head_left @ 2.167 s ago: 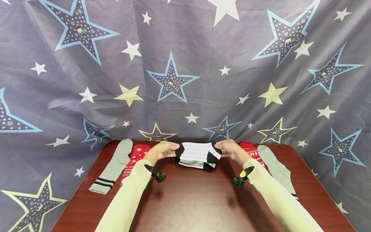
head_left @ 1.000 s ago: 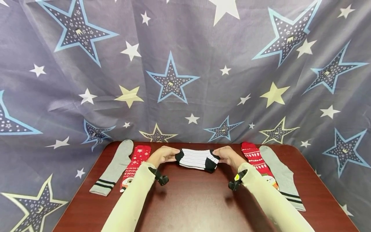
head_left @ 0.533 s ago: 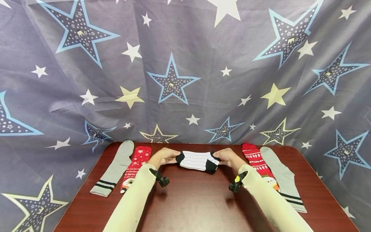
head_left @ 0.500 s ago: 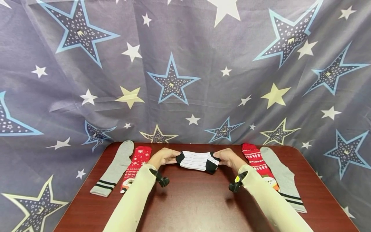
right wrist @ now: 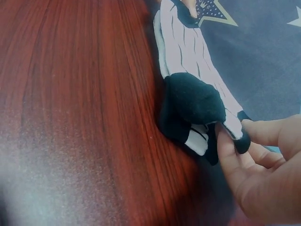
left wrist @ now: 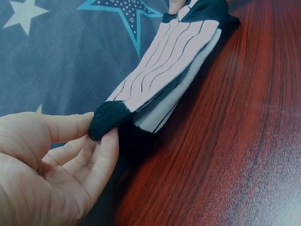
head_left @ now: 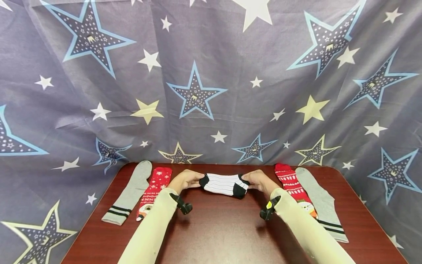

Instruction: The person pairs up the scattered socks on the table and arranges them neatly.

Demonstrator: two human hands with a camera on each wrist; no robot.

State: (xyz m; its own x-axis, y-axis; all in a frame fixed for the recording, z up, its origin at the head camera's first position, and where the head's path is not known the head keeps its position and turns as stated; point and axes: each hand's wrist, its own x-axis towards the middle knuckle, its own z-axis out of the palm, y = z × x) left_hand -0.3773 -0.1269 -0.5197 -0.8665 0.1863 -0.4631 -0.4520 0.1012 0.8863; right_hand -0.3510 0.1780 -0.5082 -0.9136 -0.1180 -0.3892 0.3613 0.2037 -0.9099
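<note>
While our left hand (head_left: 186, 180) pinched the black toe (head_left: 204, 180) of a white, black-striped fabric sock (head_left: 221, 184), our right hand (head_left: 260, 180) pinched its black cuff (right wrist: 242, 143), over a matching sock (left wrist: 157, 117) at the head view's lower centre.

Head view: from above near side of desk (head_left: 211, 229), facing far and down, well back, reaching starry curtain (head_left: 227, 51). Left wrist view: close beside left fingers (left wrist: 107, 153), facing right and far along striped socks (left wrist: 157, 66). Right wrist view: close beside right fingers (right wrist: 229, 157), facing left and far. Both wrist views share striped socks, desk, starry curtain, from opposite ends.
</note>
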